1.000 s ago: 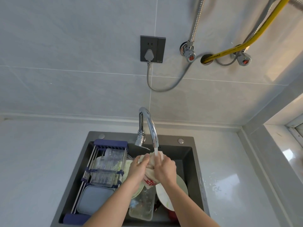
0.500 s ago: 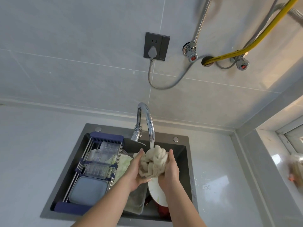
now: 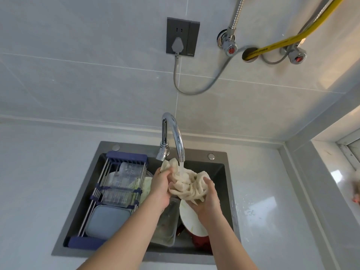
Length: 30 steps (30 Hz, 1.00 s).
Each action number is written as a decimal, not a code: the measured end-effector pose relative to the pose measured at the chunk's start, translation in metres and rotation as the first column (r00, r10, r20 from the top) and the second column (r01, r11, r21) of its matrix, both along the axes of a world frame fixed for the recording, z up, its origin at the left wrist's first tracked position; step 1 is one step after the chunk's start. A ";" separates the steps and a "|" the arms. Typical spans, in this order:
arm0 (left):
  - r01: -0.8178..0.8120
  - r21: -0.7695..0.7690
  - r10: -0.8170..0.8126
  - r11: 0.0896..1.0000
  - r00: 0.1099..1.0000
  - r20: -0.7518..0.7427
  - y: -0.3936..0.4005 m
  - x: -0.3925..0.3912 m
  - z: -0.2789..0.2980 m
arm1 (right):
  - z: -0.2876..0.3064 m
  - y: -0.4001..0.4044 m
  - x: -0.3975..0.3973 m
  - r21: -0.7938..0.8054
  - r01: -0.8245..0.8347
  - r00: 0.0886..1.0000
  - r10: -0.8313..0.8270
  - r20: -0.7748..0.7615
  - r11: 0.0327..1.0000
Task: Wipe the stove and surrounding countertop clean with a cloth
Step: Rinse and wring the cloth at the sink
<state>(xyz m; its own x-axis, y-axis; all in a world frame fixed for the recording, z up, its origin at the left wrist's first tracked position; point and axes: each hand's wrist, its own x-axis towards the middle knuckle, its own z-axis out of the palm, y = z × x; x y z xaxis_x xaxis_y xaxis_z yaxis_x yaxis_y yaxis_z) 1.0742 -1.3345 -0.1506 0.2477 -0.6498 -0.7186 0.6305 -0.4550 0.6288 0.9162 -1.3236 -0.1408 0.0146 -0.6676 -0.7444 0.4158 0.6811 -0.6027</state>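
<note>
A crumpled off-white cloth point(image 3: 188, 184) is held over the dark sink point(image 3: 224, 172), under the water running from the chrome tap point(image 3: 176, 131). My left hand point(image 3: 161, 186) grips the cloth's left end, which sticks up beside the spout. My right hand point(image 3: 207, 199) grips the right part of the cloth from below. The stove is not in view.
A blue-ended drying rack point(image 3: 116, 191) with clear containers and a grey lid spans the sink's left half. A white plate point(image 3: 190, 219), a clear tub and a red item lie in the sink. White countertop point(image 3: 263, 201) flanks it, with wet spots on the right. A plugged socket point(image 3: 183, 37) and hoses hang on the wall.
The cloth was bunched tightly between both hands; my hands have drawn apart and it now spreads wider under the running water. The camera view shifted slightly.
</note>
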 end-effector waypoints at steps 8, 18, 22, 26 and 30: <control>0.129 0.001 -0.128 0.992 0.989 -0.078 0.025 -0.002 -0.009 | -0.016 0.010 0.023 -0.082 -0.181 0.966 0.161 -0.204 0.980; 0.460 0.056 -0.457 0.886 0.846 0.276 0.019 0.009 0.024 | 0.015 0.020 0.038 -0.289 -0.449 0.842 0.292 -0.454 0.846; 0.534 0.089 -0.531 0.841 0.782 0.325 0.029 0.002 0.033 | 0.024 0.006 0.036 -0.253 -0.490 0.782 0.293 -0.549 0.834; 0.530 0.123 -0.538 0.839 0.777 0.327 0.027 0.005 0.044 | 0.032 0.004 0.037 -0.251 -0.450 0.836 0.305 -0.456 0.857; 0.420 0.066 -0.425 0.905 0.890 0.167 0.024 0.006 0.047 | 0.039 0.004 0.035 -0.243 -0.369 0.922 0.319 -0.221 0.897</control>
